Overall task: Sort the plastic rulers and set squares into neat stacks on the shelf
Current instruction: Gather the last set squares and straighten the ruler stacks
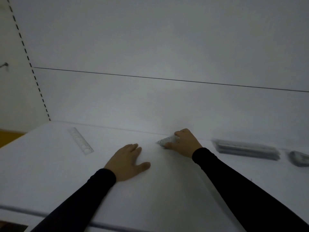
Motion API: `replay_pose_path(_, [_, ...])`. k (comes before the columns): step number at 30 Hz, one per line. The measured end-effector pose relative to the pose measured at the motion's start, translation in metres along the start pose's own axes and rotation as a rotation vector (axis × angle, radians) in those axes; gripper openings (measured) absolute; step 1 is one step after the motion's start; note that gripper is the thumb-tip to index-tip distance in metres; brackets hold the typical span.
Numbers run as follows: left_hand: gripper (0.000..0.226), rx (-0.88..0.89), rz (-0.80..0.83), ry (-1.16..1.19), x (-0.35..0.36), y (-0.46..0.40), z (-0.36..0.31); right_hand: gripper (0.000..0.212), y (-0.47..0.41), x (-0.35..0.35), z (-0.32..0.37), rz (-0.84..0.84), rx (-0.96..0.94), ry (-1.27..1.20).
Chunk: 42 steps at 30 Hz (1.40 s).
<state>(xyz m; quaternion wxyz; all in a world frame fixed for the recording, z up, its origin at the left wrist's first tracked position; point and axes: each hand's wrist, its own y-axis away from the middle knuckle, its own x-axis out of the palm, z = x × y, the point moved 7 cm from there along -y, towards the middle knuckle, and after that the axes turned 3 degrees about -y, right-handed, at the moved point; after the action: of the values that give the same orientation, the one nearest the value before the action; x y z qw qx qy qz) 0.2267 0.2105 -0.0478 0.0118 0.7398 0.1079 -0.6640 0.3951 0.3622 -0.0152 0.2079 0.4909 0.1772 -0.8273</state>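
The fingers (177, 135) of the right hand (184, 143) are curled over a small clear set square (168, 141), pinching it against the white shelf (167, 190), its pointed corner poking out toward the left hand (127, 160). That left hand lies flat and spread on the shelf, holding nothing. Taking the set square as the landmark: a clear ruler (80, 141) lies alone well off to its left, and a blurred stack of rulers (247, 149) sits to its right, with a smaller stack (300, 159) beyond that, cut off by the frame edge.

The likely trouble is grip: thin, slick plastic lying flat is hard to lift, so the piece could slide away or snap back down. In this dim light the transparent pieces nearly vanish against the white shelf, so the lone ruler could be overlooked, or the set square dropped onto the wrong stack and knock it askew
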Motion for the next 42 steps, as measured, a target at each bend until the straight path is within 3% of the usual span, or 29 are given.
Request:
replay_pose_path(2, [0.128, 0.003, -0.007, -0.001, -0.001, 0.000, -0.001, 0.046, 0.005, -0.002, 0.001, -0.002, -0.013, -0.023])
replay_pose_path(5, [0.128, -0.004, -0.005, 0.007, -0.003, 0.001, -0.002, 0.065, 0.016, -0.007, 0.006, -0.028, -0.072, -0.086])
replay_pose_path(7, [0.127, -0.014, -0.005, 0.034, -0.005, 0.002, -0.002, 0.061, 0.025, -0.012, 0.014, -0.082, -0.137, -0.107])
replay_pose_path(12, [0.097, -0.033, -0.147, 0.042, -0.033, 0.019, 0.001, 0.055, 0.043, -0.011, 0.047, -0.137, -0.360, -0.113])
replay_pose_path(20, [0.093, -0.293, -0.123, -0.048, -0.065, 0.096, 0.082, 0.054, 0.054, 0.052, 0.123, 0.055, -0.575, -0.136])
replay_pose_path(23, [0.084, -0.370, -0.119, -0.057, -0.073, 0.118, 0.116, 0.054, 0.052, 0.077, 0.158, 0.120, -0.579, -0.153])
replay_pose_path(26, [0.091, -0.405, -0.132, -0.047, -0.080, 0.132, 0.150, 0.054, 0.046, 0.096, 0.194, 0.143, -0.585, -0.132])
replay_pose_path(34, [0.081, -0.330, -0.122, -0.009, -0.091, 0.142, 0.258, 0.037, 0.004, 0.155, 0.279, 0.068, -0.369, 0.086])
replay_pose_path(40, [0.067, -0.278, -0.095, 0.026, -0.105, 0.143, 0.335, 0.041, -0.016, 0.184, 0.322, 0.042, -0.288, 0.067])
replay_pose_path(42, [0.066, -0.269, -0.087, 0.036, -0.106, 0.141, 0.356, 0.030, -0.017, 0.194, 0.340, 0.076, -0.297, 0.069])
